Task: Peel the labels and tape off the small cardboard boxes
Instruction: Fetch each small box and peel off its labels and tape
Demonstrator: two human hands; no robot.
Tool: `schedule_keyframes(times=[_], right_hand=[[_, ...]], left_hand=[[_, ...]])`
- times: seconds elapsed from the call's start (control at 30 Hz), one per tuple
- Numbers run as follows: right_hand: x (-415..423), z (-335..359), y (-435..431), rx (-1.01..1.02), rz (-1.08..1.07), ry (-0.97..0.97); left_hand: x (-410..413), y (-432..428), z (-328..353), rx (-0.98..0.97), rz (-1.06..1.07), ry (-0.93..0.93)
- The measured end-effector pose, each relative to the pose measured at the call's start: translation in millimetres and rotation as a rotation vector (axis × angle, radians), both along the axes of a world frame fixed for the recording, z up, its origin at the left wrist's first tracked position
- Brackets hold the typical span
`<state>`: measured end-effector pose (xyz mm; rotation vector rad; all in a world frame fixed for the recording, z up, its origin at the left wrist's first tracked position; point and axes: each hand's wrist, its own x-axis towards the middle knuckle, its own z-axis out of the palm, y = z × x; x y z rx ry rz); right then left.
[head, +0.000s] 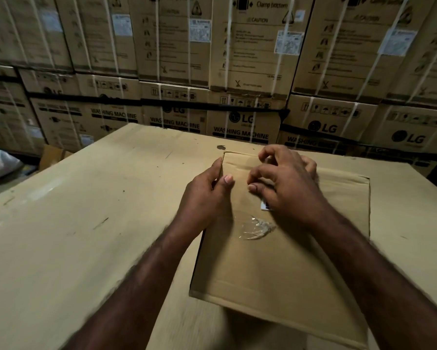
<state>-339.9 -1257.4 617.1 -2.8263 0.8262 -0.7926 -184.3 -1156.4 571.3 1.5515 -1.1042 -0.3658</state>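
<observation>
Stacked brown washing-machine cartons (pixel 240 72) with white straps fill the whole back wall, and in front of them is a big flat sheet of tan cardboard (pixel 86 210) acting as the work surface. Over on the far left there's a crumpled white plastic bag (pixel 0 162) down low.

Moving right, the left hand (pixel 207 195) comes in from the bottom with the forearm angled up, and it's gripping the left edge of a small flattened brown cardboard box (pixel 275 269), thumb on top and fingers tucked behind the edge. That box lies on the sheet, right under both hands.

Crumpled clear tape (pixel 255 227) sits on the box face just below the hands. The right hand (pixel 285 183) is curled over the box's upper part, fingertips bent and pressing down. A bit of white label (pixel 265 205) pokes out from under the palm; can't tell if the fingers are actually pinching anything.
</observation>
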Motion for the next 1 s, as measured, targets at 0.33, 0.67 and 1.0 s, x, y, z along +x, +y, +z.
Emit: schedule_keyframes(times=[0.33, 0.67, 1.0], right_hand=[[6, 11, -3, 0.006, -0.014, 0.068], [-16, 7, 21, -0.068, 0.045, -0.271], [1, -22, 34, -0.061, -0.177, -0.046]], left_hand=[[6, -6, 6, 0.026, -0.030, -0.024], [5, -15, -1, -0.053, -0.111, 0.198], [15, -20, -19, -0.115, -0.205, 0.415]])
